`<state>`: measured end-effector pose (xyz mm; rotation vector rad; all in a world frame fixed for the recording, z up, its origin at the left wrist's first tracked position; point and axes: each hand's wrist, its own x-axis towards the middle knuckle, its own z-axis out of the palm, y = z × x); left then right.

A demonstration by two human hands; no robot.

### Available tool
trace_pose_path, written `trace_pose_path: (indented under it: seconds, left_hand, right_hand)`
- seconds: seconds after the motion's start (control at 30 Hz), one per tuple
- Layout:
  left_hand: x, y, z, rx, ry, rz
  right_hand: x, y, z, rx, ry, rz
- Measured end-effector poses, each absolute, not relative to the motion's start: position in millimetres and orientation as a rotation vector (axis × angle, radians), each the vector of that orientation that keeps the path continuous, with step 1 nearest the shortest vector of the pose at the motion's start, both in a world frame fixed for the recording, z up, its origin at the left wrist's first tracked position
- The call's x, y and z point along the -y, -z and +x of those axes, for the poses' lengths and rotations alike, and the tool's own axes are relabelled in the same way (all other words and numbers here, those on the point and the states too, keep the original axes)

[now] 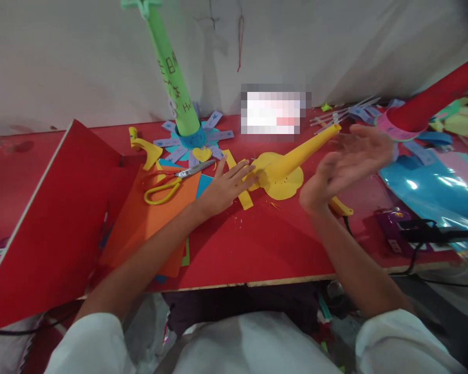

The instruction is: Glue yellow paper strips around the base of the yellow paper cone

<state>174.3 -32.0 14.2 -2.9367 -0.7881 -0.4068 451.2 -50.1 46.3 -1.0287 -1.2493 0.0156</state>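
A yellow paper cone (306, 153) rises at a slant from a flower-shaped yellow paper base (283, 191) on the red table. My left hand (230, 184) has its fingers stretched out, their tips at the left edge of that base, over a yellow paper strip (245, 200). Whether the fingertips press on the paper I cannot tell. My right hand (347, 161) is raised to the right of the cone, palm showing and fingers apart, with nothing in it. Scissors with yellow handles (166, 189) lie left of my left hand, on orange paper (156, 223).
A green paper tube (171, 72) stands upright behind, on a petalled base. A red tube (440, 96) leans at right. Beneath my right wrist shows a yellow handle (341, 206) with a black cord. A red upright panel (58, 223) bounds the left; blue shiny sheets (444, 182) lie right.
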Motion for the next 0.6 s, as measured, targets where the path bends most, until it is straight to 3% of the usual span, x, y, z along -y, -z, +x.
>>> trace_pose_path:
  seconds: [0.1,0.33,0.6]
  left_hand:
    - [20.5,-5.7,182.2,0.956,0.435,-2.944]
    - [21.8,-4.8,183.1,1.223,0.506,-2.862]
    - [16.8,-6.8,182.1,1.426,0.710,-2.845]
  right_hand:
    - [42.7,-18.4,431.8,1.217,0.102,-1.033]
    - [45.4,2.4,413.8,1.230,-0.299,-1.209]
    - [38.4,-7.6,422.4,1.308,-0.096,-1.221]
